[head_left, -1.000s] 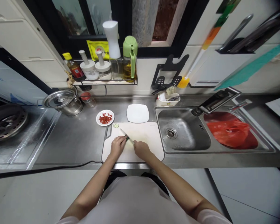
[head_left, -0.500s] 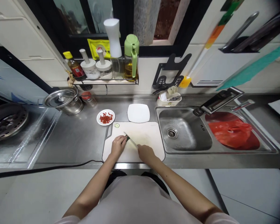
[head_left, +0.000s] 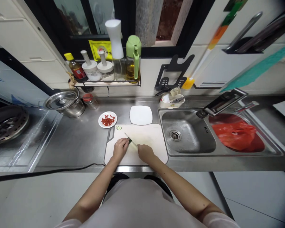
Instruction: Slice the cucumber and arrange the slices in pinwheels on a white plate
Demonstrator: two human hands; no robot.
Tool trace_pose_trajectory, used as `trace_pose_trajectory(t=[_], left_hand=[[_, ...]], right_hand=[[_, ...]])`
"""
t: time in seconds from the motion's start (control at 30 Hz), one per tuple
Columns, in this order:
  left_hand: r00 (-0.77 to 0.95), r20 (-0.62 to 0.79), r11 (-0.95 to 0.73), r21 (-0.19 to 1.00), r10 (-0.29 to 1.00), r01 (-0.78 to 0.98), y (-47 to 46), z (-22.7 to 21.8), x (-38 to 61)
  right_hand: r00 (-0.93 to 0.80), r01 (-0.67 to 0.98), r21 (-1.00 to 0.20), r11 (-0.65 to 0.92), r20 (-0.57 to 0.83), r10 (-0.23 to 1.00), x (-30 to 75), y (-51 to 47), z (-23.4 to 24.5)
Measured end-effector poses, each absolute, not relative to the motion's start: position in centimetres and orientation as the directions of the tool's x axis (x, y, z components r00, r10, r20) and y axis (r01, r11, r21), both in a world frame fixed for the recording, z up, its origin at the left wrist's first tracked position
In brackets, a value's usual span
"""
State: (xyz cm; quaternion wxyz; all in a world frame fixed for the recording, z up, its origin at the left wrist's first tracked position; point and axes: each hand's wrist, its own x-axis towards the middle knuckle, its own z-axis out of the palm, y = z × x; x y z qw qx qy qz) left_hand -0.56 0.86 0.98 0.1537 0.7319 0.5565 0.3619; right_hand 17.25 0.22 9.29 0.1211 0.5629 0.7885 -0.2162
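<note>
My right hand (head_left: 146, 153) is closed round the handle of a knife (head_left: 134, 144), whose blade slants up and left over the white cutting board (head_left: 154, 136). The fingers of my left hand (head_left: 120, 148) are closed on a small dark green piece of cucumber (head_left: 129, 139), mostly hidden by the fingertips, with the blade against it. A few pale green cucumber slices (head_left: 118, 128) lie at the board's far left corner. Behind the board are a small white plate of chopped red pieces (head_left: 107, 120) and a bare white square plate (head_left: 141, 115).
A sink (head_left: 187, 136) adjoins the board on the right, and a red plastic bag (head_left: 235, 133) lies in its second basin. A lidded steel pot (head_left: 66, 103) stands at the back left. Bottles and seasoning jars (head_left: 105, 71) line a wall shelf. A black cable (head_left: 49, 171) crosses the counter's front edge.
My right hand and the knife have slid a little up and to the left, so the blade tip reaches farther past the cucumber. My left hand has stayed nearly still.
</note>
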Motion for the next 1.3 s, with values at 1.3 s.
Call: trace_pose_trajectory(t=[1.3], left_hand=[[0.107,0.357,-0.325,0.635,0.928,0.701,0.8,0.8,-0.6]], right_hand=[[-0.340,0.938,-0.221,0.266,-0.441,0.831,16.8,0.6,7.7]])
